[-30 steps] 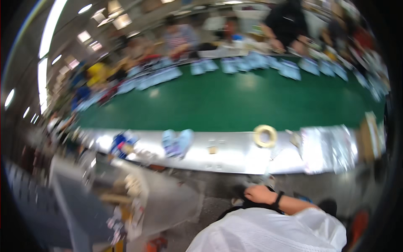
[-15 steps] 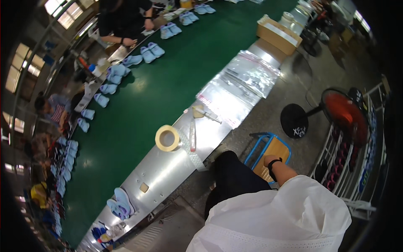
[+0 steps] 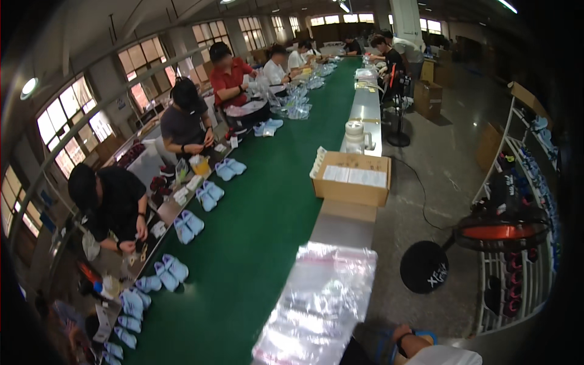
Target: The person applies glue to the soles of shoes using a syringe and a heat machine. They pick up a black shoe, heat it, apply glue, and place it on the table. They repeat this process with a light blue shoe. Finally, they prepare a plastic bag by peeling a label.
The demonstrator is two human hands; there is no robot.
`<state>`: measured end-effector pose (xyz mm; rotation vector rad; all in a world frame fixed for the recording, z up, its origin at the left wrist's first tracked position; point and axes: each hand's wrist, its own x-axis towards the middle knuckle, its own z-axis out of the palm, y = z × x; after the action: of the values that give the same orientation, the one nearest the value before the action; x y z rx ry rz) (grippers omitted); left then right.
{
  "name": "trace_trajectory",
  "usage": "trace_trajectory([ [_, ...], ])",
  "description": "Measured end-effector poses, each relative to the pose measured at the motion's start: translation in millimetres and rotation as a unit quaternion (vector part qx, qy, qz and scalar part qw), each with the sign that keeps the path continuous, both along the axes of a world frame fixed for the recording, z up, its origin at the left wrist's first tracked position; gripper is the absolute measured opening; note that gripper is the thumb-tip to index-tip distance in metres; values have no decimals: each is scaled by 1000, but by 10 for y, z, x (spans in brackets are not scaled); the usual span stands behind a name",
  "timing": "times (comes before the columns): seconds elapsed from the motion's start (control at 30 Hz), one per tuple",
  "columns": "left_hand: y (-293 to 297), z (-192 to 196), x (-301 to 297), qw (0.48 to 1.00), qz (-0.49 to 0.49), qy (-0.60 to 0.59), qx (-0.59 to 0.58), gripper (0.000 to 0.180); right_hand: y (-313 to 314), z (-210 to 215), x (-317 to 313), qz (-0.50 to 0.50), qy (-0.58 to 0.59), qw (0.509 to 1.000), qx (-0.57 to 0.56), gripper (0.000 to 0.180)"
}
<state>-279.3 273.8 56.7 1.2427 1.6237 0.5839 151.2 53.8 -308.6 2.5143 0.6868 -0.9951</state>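
My right hand [image 3: 401, 333], with a black band at the wrist, shows small at the bottom edge, right of the metal bench. It is over or beside a blue-framed stool [image 3: 384, 345]; whether it touches the stool I cannot tell. Its fingers are too small and foreshortened to read. My left hand is out of view. Nearest on the bench lies a stack of clear plastic bags [image 3: 322, 298], shiny and overlapping. Beyond the bags stands an open cardboard box [image 3: 353, 177] with white sheets on its side, and behind it a pale lidded jug [image 3: 354, 137].
A green conveyor belt [image 3: 243, 243] runs along the bench's left, with pairs of light blue shoes [image 3: 188, 226] on its far side. Several co-workers [image 3: 115, 207] work there. To the right are a floor fan [image 3: 502, 233], its trailing cable and a shoe rack [image 3: 517, 267].
My view has swung up along the line. The tape roll and the shoes on the near bench have left the picture; far co-workers have come in. My right hand now sits at the lower edge.
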Motion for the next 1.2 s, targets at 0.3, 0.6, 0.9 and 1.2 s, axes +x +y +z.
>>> trace_trajectory([
  [0.3,785,-707,1016,999,-7,28,-34,26,489,554,154,-26,74,997,17,46],
  [0.6,613,-806,742,998,34,6,-47,27,1026,705,536,114,105,988,28,48],
  [0.9,-102,-822,379,996,84,-11,-41,28,1517,938,583,335,182,924,17,50],
  [1.2,-1407,-1065,228,989,147,-31,-14,29,1790,1280,150,486,230,819,198,41],
])
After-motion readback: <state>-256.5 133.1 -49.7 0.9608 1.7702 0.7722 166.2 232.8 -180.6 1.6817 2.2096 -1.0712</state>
